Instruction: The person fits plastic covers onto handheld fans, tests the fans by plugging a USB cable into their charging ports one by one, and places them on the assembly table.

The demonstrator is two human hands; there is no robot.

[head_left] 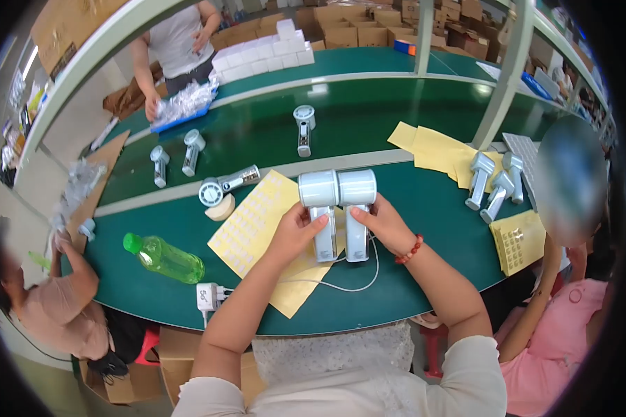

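Two pale blue handheld fans stand side by side in front of me, their round heads touching. My left hand point(296, 231) is closed around the handle of the left fan point(318, 189), thumb lying along it. Around the right fan point(358, 187) my right hand point(385, 224) is wrapped in the same way. Beneath them lies a yellow sheet of small stickers point(247, 222). A white cable point(341, 286) runs from near the fans toward a white charger plug point(206, 297). Another fan point(215, 191) lies beyond my left hand beside a cream-coloured curved piece point(220, 208).
A green bottle point(167, 258) lies at the left. Several fans sit on the green belt point(257, 128) and at the right point(497, 187), near yellow sheets point(438, 153). Co-workers sit on both sides; another person stands behind a blue tray point(184, 115) of plastic-wrapped items. A post point(506, 83) rises at right.
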